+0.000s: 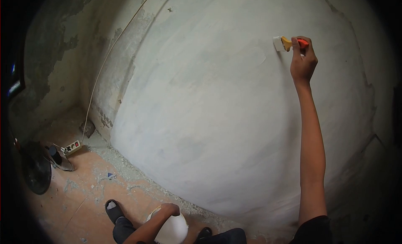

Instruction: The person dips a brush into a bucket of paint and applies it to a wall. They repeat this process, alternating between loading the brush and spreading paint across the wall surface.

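My right hand is raised at the upper right, its fingers closed round the orange end of a paintbrush. The brush has a yellow handle neck and a white-coated head, which is at the surface of the wall. White, streaky coating covers that wall, with greyer patches showing through. Low in the view, my left hand grips the rim of a white bucket. Pale white material shows inside the bucket; my left forearm hides part of it.
Crumbled debris lies along the wall's foot on the tiled floor. A power strip and a round black base sit at left. A cable runs up the peeling corner. My sandalled foot is beside the bucket.
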Motion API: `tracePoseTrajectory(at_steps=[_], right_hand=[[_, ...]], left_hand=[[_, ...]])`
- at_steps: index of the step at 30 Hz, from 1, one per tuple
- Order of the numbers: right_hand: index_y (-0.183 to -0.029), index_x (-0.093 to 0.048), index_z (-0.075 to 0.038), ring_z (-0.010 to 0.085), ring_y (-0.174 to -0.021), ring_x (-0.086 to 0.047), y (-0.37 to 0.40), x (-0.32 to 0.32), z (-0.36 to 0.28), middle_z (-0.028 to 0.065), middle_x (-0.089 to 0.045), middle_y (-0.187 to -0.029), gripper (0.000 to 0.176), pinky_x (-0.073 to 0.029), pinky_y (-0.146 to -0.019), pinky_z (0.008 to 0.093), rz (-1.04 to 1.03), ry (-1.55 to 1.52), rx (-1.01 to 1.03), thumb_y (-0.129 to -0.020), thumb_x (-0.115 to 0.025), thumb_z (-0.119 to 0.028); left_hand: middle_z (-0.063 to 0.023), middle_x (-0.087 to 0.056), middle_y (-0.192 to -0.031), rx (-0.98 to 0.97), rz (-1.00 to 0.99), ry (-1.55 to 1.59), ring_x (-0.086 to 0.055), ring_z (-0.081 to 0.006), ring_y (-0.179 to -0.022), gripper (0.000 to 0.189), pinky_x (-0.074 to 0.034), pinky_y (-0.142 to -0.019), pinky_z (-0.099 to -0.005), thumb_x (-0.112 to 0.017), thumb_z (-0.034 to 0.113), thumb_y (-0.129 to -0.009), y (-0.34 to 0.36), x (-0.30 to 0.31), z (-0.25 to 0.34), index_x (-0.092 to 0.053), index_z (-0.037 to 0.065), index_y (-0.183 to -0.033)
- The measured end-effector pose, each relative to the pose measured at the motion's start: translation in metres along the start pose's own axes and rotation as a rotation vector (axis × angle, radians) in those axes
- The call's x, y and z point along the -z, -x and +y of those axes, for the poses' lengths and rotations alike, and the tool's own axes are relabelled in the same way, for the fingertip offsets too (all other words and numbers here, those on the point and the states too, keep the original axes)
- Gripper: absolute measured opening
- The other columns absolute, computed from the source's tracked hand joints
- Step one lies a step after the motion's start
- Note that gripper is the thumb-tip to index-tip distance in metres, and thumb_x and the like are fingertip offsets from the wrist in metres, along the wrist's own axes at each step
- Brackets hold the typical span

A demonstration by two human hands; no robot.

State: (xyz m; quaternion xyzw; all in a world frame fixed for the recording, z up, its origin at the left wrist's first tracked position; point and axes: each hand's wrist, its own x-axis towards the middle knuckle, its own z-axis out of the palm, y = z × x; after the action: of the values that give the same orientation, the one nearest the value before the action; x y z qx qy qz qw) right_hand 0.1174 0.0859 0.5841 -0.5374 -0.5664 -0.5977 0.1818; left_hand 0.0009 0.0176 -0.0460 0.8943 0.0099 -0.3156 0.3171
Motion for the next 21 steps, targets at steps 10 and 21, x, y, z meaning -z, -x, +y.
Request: tracePoseTrajectory(at_steps=[10, 21], right_hand=[[-0.084, -0.055, -0.005, 0.0182, -0.057, -0.048, 0.1, -0.034, -0.042, 0.0047, -0.048, -0.063, 0.016, -0.041, -0.046, 0.029, -0.375, -0.102, 0.338, -0.075, -0.066, -0.014], [-0.079, -0.055, -0.004, 0.0153, -0.059, -0.058, 0.014, -0.035, -0.009, 0.0054, -0.058, -0.067, 0.015, -0.046, -0.053, 0.0259, -0.132, -0.113, 0.054, -0.083, -0.059, -0.018]], left_hand=[[-0.0089, -0.057, -0.114, 0.026, -0.013, 0.011, -0.053, -0.026, -0.106, 0.036, -0.043, -0.085, -0.0406, -0.048, 0.027, -0.077, 0.012, 0.006, 0.0, -0.06, 0.012, -0.108], [-0.012, -0.058, -0.111, -0.038, 0.008, -0.008, -0.055, -0.0274, -0.102, 0.038, -0.045, -0.083, -0.0398, -0.047, 0.03, -0.076, -0.007, -0.007, -0.005, -0.06, 0.008, -0.105]])
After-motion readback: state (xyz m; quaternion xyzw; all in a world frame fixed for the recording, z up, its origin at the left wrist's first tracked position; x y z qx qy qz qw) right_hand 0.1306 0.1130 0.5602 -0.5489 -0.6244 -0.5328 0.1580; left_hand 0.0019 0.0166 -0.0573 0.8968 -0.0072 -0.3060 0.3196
